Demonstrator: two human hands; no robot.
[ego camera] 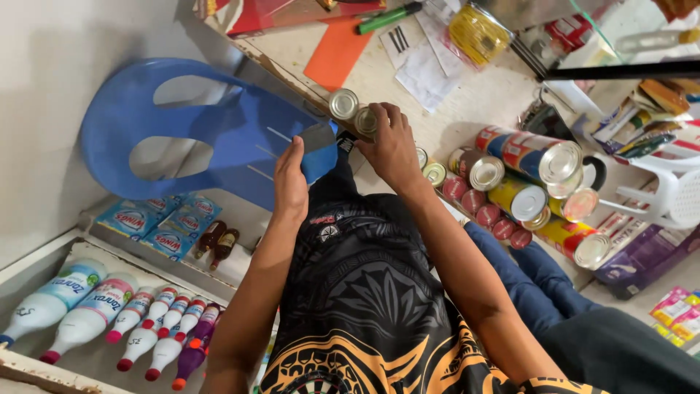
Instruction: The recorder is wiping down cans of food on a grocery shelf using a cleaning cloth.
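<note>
At the bench edge, the right hand is closed over a small silver-topped can, with a second such can touching beside it, while the left hand lies flat and loose against the blue plastic chair, holding nothing. Judged from the layout, two cans stand placed and many remain: small red cans and large yellow-and-red tins lie on their sides to the right. Below left, white bottles with pink caps line a shelf beside blue packets.
</note>
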